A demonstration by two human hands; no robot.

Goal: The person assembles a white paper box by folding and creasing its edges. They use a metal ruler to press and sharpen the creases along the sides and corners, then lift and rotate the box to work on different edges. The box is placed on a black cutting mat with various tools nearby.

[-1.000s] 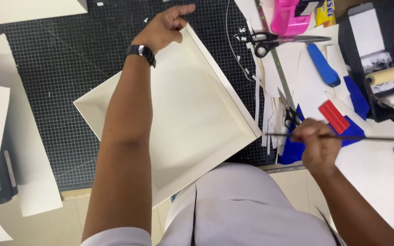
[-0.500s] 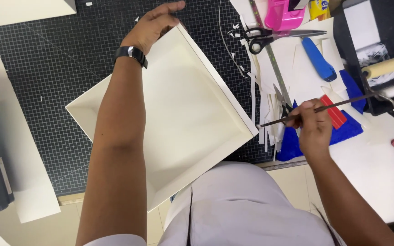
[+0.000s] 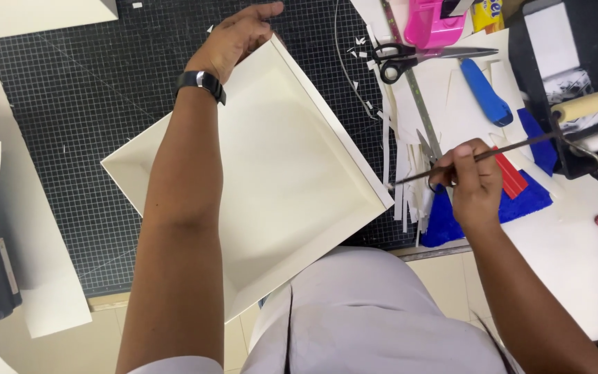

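A shallow cream cardboard box tray (image 3: pixel 292 173) lies tilted on the black gridded cutting mat (image 3: pixel 84 104). My left hand (image 3: pixel 237 38), with a black watch on the wrist, grips the tray's far corner. My right hand (image 3: pixel 468 180) is closed around a thin dark-handled brush (image 3: pixel 513 147), whose tip points left toward the tray's right-hand wall, close to its near corner. The brush tip sits just beside that wall; contact is unclear.
Right of the mat lie black-handled scissors (image 3: pixel 410 55), a metal ruler (image 3: pixel 417 97), a blue-handled tool (image 3: pixel 486 93), paper strips, blue cloth (image 3: pixel 527 201) and a black tray with paint rollers (image 3: pixel 586 107). A pink box (image 3: pixel 430 24) sits at the back. Cream card sheets (image 3: pixel 29 235) lie at the left.
My right hand has swung the brush round and brought it leftward, its tip now near the tray's right wall. My left hand keeps its hold on the far corner.
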